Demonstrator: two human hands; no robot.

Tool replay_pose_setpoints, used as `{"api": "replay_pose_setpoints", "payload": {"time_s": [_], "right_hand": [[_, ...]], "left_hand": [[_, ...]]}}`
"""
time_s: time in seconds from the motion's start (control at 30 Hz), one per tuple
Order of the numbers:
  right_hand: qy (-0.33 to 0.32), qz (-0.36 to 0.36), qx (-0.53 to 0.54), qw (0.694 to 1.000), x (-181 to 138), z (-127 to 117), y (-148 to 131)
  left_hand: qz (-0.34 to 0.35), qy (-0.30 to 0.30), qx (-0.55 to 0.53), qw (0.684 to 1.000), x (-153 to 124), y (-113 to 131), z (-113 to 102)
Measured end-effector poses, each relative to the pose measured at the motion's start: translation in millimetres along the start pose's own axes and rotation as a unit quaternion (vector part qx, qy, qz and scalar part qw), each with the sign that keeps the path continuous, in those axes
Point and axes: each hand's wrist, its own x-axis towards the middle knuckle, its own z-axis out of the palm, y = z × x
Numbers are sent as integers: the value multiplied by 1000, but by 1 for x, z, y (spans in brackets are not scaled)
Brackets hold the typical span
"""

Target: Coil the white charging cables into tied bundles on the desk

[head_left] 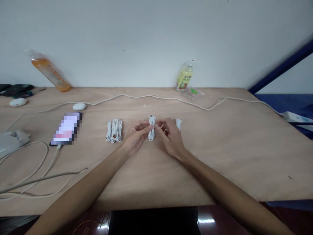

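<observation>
A small coiled white cable (151, 128) is held upright between both hands over the wooden table (220, 153). My left hand (135, 137) pinches its left side with fingers closed. From the right, my right hand (170, 135) pinches it at the middle. Two bundled white cables (114, 131) lie on the table to the left of my left hand. Another white cable bundle (178, 123) shows partly behind my right hand.
A phone (66, 128) with a charging cable lies at the left, near a white case (79, 106). A long white cord (146, 96) runs across the back. An orange bottle (50, 71) leans on the wall; a yellow bottle (185, 76) stands at the back. A blue frame (281, 68) is right.
</observation>
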Motion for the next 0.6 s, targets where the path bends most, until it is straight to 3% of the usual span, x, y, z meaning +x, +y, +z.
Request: {"api": "replay_pose_setpoints", "payload": {"time_s": [0.6], "right_hand": [[2,15,8,1000,0,-1,-2]], "left_hand": [[8,5,12,1000,0,-2,0]]}}
